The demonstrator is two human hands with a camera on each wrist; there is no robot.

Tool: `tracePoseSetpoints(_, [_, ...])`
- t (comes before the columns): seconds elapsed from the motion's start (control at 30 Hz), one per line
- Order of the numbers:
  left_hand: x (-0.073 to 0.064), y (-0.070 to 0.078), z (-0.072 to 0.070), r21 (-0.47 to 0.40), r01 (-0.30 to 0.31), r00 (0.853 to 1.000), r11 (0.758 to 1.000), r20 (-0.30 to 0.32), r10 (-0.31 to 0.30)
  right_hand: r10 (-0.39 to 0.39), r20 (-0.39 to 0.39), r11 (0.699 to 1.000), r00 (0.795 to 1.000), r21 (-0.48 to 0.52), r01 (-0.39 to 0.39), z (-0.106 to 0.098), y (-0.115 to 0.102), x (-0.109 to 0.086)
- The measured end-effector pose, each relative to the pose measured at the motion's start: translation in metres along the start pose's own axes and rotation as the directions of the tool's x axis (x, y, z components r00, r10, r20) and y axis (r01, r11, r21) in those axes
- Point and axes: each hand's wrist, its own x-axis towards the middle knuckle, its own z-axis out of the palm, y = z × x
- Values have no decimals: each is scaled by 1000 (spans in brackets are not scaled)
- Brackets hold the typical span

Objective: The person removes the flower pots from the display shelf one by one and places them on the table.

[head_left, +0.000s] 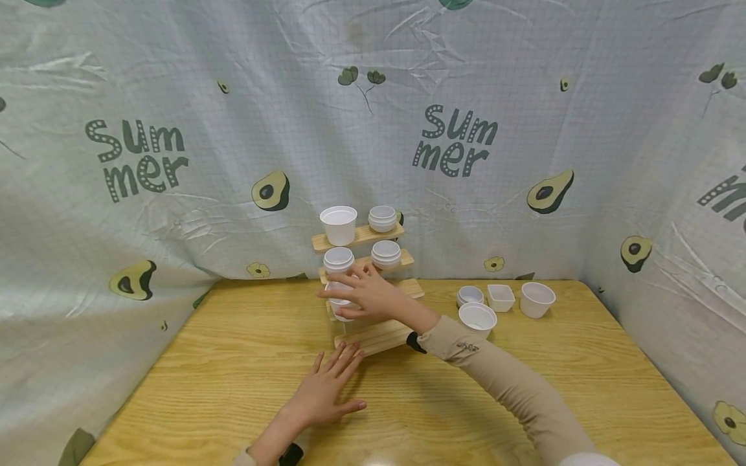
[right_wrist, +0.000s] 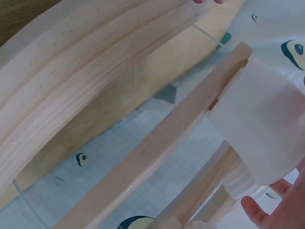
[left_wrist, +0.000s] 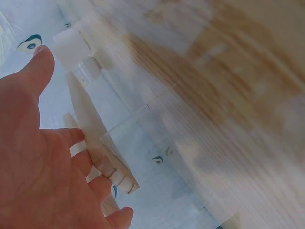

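Note:
A wooden stand with stepped shelves (head_left: 379, 336) holds white cups. My right hand (head_left: 373, 294) reaches across it and grips a white cup (head_left: 339, 292) at the left end of the third shelf down. In the right wrist view this cup (right_wrist: 259, 124) sits on the shelf's end, with fingertips (right_wrist: 255, 212) at its rim. My left hand (head_left: 323, 391) lies low in front of the stand, fingers spread, fingertips right at the bottom step's front left edge. In the left wrist view the left hand (left_wrist: 43, 157) shows nothing in its grasp.
Higher up stand a tall cup (head_left: 339, 226) and several small round jars (head_left: 382, 219). Right of the stand, on the wooden table (head_left: 245, 362), are a round jar (head_left: 470, 296), a square cup (head_left: 500, 297) and two round cups (head_left: 537, 299). A printed cloth (head_left: 350, 149) hangs behind.

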Motion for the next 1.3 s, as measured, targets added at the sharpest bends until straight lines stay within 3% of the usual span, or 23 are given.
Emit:
tracePoseSetpoints(0.37, [1,-6,8,28,-19,999,999,-35,20,-3,-34,999,999,-50,1,1,0,-3])
tracePoseSetpoints(0.4, [0,-2,3,13,-17,1000,1000,-23,17,-2,-38,999,999,-52,0,1,0,-4])
tracePoseSetpoints(0.53, [-1,-2,3,27,-26,999,999,-41,27,12,-35,999,999,-36,-13,1,0,-8])
tracePoseSetpoints(0.83, [1,-2,4,17,2,1000,1000,-5,-2,27,-43,1000,999,14,-27,0,5,-18])
tracePoseSetpoints(1.3, [-1,1,1,18,-16,999,1000,-29,17,92,-52,996,994,1,-92,-1,10,-42])
